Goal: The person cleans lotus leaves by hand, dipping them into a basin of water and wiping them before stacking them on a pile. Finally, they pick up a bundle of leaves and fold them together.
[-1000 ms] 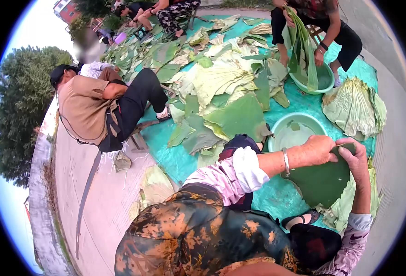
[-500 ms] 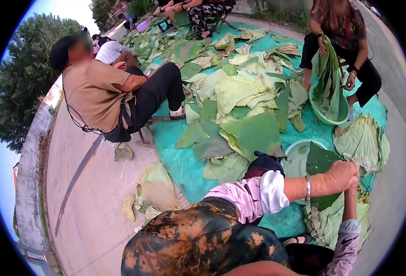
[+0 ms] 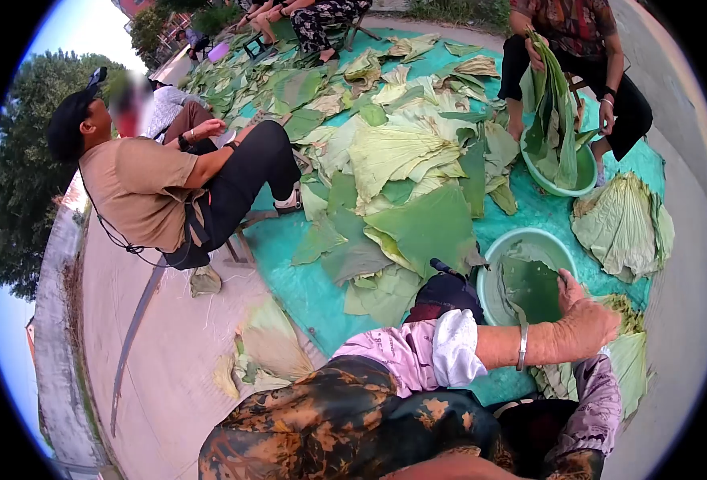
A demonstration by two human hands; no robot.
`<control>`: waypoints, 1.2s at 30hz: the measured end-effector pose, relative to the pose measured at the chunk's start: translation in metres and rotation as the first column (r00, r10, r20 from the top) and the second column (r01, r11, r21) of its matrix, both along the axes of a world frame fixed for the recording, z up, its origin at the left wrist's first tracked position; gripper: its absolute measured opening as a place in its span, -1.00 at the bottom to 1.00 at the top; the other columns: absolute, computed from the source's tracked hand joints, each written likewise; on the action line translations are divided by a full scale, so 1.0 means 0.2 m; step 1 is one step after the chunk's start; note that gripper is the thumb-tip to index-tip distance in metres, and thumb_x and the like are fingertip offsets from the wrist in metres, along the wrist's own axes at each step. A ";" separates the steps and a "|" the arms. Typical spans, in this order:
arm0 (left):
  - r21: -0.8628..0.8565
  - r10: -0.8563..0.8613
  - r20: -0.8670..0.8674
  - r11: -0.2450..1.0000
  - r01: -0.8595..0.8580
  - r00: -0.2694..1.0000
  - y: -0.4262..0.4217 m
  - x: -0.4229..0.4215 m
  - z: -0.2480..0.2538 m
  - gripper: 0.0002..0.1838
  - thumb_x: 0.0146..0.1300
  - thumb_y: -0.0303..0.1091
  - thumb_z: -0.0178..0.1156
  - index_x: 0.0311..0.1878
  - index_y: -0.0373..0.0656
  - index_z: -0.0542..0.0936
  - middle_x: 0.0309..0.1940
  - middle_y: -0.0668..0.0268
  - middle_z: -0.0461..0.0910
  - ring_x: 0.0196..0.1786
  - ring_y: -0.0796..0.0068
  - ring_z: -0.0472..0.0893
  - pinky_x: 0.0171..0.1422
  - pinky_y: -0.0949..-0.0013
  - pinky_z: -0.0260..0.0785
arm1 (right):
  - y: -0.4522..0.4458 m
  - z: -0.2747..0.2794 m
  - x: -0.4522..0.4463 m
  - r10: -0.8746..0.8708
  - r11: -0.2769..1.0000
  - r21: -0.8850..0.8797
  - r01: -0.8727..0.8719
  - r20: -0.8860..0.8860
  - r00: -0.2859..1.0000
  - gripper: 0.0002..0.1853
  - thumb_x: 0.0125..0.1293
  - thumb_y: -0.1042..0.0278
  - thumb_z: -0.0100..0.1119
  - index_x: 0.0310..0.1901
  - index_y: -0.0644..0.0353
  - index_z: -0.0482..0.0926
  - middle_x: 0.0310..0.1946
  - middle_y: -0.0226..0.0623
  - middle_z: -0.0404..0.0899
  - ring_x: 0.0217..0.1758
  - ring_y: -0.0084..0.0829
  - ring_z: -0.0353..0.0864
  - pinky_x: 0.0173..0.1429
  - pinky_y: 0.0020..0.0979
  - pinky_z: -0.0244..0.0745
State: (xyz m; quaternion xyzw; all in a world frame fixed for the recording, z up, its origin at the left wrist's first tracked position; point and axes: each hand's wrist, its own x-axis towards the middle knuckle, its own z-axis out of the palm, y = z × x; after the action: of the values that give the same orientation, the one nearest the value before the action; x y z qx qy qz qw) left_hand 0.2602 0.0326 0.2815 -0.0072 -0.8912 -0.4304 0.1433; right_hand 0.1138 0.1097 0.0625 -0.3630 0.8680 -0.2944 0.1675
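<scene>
A pale green basin (image 3: 491,276) stands in front of me, with a dark green leaf (image 3: 536,290) lying in it. My left hand (image 3: 584,318), with a silver bangle at the wrist, reaches over the basin's right side. Its fingers bend round the leaf's right edge. A thin pale strip hangs by the leaf's left side. Behind my left hand, my right hand is hidden; only its pink sleeve (image 3: 597,408) shows. Large wilted leaves (image 3: 629,360) lie beneath and beside my hands.
A broad pile of leaves (image 3: 401,156) covers the teal sheet (image 3: 289,260). A person in a tan shirt (image 3: 141,192) sits at the left. Across from me, another person holds leaves (image 3: 557,120) over a second green basin (image 3: 571,190). A leaf bundle (image 3: 625,228) lies at right.
My hands have come down and a little left from their raised, joined position. The dark leaf has sunk lower into the basin. The whole view has shifted slightly.
</scene>
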 end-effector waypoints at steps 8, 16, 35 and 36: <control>-0.067 -0.242 -0.072 0.969 0.237 0.968 0.16 0.10 -0.02 -0.89 -0.01 -0.38 0.13 -0.42 -0.21 0.52 -0.47 0.15 0.58 -0.34 0.22 0.61 -0.19 0.19 0.40 | 0.06 -0.23 -0.09 -0.001 0.976 0.217 0.010 -0.042 0.999 -0.68 0.32 0.14 -0.04 0.07 -0.01 0.45 -0.15 -0.03 0.56 -0.06 0.00 0.51 0.00 -0.17 0.41; -0.118 -0.211 -0.119 0.973 0.197 0.970 0.18 0.12 0.01 -0.90 -0.04 -0.40 0.13 -0.44 -0.17 0.57 -0.51 0.21 0.59 -0.36 0.29 0.63 -0.25 0.29 0.42 | 0.06 -0.33 -0.14 0.038 0.992 0.125 -0.031 -0.052 0.998 -0.69 0.31 0.14 -0.02 0.01 0.05 0.48 -0.23 0.03 0.56 -0.11 0.01 0.52 -0.04 -0.18 0.42; -0.058 -0.193 -0.128 0.981 0.187 0.973 0.18 0.12 -0.02 -0.93 -0.05 -0.44 0.12 -0.45 -0.21 0.52 -0.51 0.20 0.58 -0.33 0.28 0.62 -0.22 0.28 0.45 | -0.07 -0.06 -0.11 -0.178 0.966 -0.172 0.194 0.106 0.978 -0.74 0.30 0.18 0.08 -0.01 -0.01 0.54 -0.32 -0.15 0.59 -0.26 -0.33 0.54 -0.06 -0.39 0.42; -0.065 -0.196 -0.115 0.980 0.189 0.974 0.18 0.12 -0.02 -0.93 -0.05 -0.44 0.12 -0.45 -0.21 0.52 -0.51 0.20 0.57 -0.33 0.28 0.62 -0.21 0.29 0.45 | -0.03 -0.14 -0.12 -0.138 0.974 -0.172 0.150 0.080 0.987 -0.73 0.30 0.18 0.08 0.00 -0.01 0.54 -0.27 -0.16 0.59 -0.19 -0.33 0.54 -0.01 -0.41 0.40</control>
State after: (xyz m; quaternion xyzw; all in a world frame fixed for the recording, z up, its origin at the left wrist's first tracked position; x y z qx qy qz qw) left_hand 0.2839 0.0691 0.2772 -0.1237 -0.8872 -0.4168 0.1545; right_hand 0.0908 0.1041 0.0347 -0.3024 0.8562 -0.3941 0.1418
